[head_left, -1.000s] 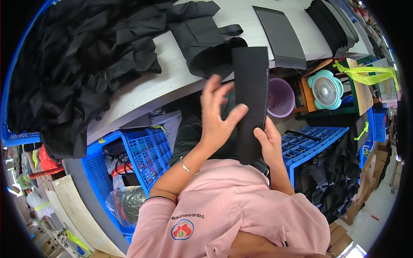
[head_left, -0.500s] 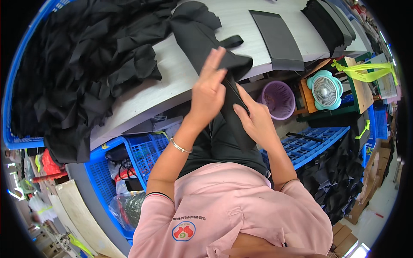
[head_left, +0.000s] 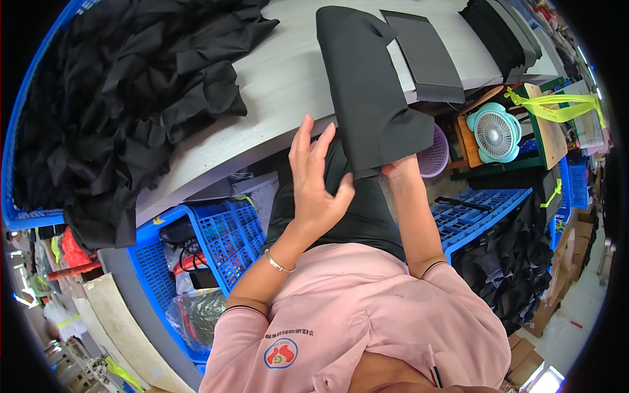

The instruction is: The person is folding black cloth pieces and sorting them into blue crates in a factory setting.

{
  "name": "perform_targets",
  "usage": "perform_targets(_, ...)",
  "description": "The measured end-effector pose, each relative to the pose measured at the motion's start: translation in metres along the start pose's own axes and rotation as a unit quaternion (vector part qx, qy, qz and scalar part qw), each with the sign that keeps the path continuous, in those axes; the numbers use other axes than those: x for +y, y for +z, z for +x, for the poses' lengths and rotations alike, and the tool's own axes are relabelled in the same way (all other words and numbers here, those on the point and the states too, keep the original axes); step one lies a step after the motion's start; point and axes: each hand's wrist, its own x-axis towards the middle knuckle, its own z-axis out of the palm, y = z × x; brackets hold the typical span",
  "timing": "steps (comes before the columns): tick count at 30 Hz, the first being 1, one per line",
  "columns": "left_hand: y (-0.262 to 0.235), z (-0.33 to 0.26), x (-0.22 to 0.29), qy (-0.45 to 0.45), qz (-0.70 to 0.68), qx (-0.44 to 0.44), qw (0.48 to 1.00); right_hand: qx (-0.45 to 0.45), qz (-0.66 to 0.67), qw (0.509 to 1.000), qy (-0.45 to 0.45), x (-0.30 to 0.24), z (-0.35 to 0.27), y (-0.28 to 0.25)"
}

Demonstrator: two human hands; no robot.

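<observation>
On the white table (head_left: 282, 82), a big heap of crumpled black fabric (head_left: 118, 98) fills the far left, spilling over the near edge. To the right lie a flat dark grey panel (head_left: 429, 59) and, beyond it, a stack of dark pieces (head_left: 501, 42). Below the table's right end I see a purple basket (head_left: 435, 156), partly hidden by the cloth in hand, and beside it a turquoise fan (head_left: 496, 135).

That black cloth piece (head_left: 370, 92) is long, matt and plain, its outline uneven; it reaches from above the table down over its near edge towards the person's lap, overlapping the panel's left side from here.

The left hand (head_left: 320, 187) is spread, thumb well away from the raised fingers, just left of the cloth's lower end. The right hand (head_left: 401, 166) goes under the cloth's lower right edge; its fingers are covered, so I can't tell how tightly they close.
</observation>
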Motion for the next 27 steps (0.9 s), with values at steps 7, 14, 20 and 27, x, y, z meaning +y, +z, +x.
perform_targets(7,0.028,0.017,0.014,-0.016,-0.007,0.12,0.993,-0.045,0.019,0.998,-0.046,-0.001,-0.004,0.004)
perform_targets(14,0.029,0.016,0.015,0.001,-0.095,0.158,0.983,-0.047,0.032,0.997,-0.057,0.004,-0.003,0.001)
perform_targets(20,0.025,0.015,0.015,0.006,-0.095,0.151,0.984,-0.029,0.018,0.998,-0.05,0.004,-0.013,0.005)
perform_targets(27,0.025,0.015,0.016,-0.003,-0.106,0.15,0.983,0.003,-0.032,0.998,-0.061,0.002,-0.021,0.013)
